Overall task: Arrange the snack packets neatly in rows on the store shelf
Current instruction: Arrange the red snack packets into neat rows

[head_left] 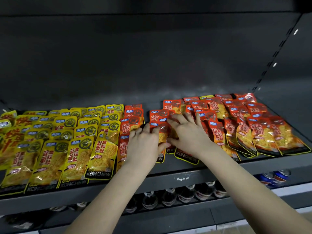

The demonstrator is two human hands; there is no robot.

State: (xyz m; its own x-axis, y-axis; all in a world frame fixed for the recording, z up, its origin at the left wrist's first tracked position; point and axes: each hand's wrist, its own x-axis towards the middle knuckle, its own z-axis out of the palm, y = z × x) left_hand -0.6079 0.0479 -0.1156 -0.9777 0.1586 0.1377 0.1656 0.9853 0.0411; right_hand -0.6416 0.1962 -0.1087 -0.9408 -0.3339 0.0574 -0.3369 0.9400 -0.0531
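Observation:
Yellow snack packets lie in overlapping rows on the left half of the dark shelf. Red snack packets fill the right half, less evenly laid. In the middle, a small stack of red packets sits between both hands. My left hand holds the stack's left side, thumb at the near edge and fingers curled over the top. My right hand presses on the stack's right side with fingers spread and the thumb curled under the near edge. The lower part of the stack is hidden by the hands.
A narrow bare strip of shelf separates one red column from the rest. The shelf's back panel rises dark behind. Below, a lower shelf holds bottles and cans.

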